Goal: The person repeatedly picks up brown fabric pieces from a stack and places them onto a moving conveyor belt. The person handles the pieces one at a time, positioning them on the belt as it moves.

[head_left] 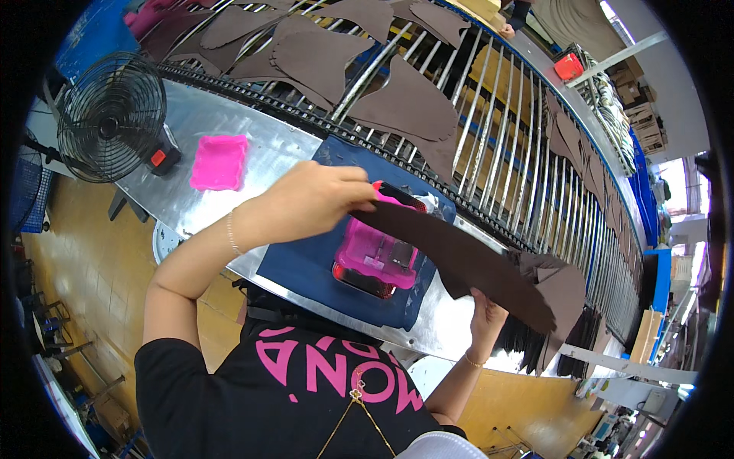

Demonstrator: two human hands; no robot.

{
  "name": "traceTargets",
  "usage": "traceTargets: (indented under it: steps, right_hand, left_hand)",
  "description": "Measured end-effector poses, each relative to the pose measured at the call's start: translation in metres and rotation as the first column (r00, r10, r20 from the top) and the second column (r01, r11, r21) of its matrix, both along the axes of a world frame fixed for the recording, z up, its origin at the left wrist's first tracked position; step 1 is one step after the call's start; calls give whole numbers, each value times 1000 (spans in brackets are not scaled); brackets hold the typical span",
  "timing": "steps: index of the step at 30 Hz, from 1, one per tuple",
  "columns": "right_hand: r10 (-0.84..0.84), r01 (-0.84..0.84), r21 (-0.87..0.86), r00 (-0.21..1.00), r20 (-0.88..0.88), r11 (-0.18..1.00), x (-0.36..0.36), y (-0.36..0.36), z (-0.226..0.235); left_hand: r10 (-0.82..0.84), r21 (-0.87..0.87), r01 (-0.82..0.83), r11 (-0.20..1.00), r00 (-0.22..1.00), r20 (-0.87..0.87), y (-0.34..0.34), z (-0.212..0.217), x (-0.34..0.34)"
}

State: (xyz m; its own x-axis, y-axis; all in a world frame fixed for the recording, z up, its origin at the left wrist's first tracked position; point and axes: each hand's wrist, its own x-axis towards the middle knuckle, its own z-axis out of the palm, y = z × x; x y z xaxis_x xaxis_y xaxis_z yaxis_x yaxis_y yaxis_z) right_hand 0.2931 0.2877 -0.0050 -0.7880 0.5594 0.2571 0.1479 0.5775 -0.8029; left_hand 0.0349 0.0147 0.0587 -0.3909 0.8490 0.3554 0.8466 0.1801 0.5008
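A long, curved dark brown cut piece of sheet material (459, 252) is stretched between my two hands. My left hand (329, 191) pinches its narrow far-left end. At its near edge, my right hand (486, 312) grips it with the thumb on the visible side. Beneath the piece, partly covered, a pink tray (376, 256) with small items in it sits on a red and black base (365, 281). Both rest on a dark blue cloth (306, 268). To the right lies a pile of similar brown pieces (562, 287).
Beyond the metal table (283, 134) runs a rack of metal rods (489, 138) bearing several brown pieces (405, 107). At the left stand a black fan (111, 126) and a second pink tray (219, 163). Another person's hand (507, 31) shows at the far side.
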Motion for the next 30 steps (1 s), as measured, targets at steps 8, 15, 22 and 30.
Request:
traceTargets:
  steps: [8,15,22,30]
  right_hand:
    - [-245,245,19,969,-22,969,91,28,63]
    - [-534,647,448,763,-364,617,51,54,122]
    - [-312,249,453,948,68,856,-45,59,137]
    - [12,-74,-405,988,-155,911,-210,58,46]
  left_hand:
    - [-380,-43,377,925,920,-94,88,4,24]
    - [-56,324,326,888,776,-628,176,78,-7]
    - [144,244,218,945,392,-909,187,139,-70]
    - [249,312,130,941,359,-900,160,127,-122]
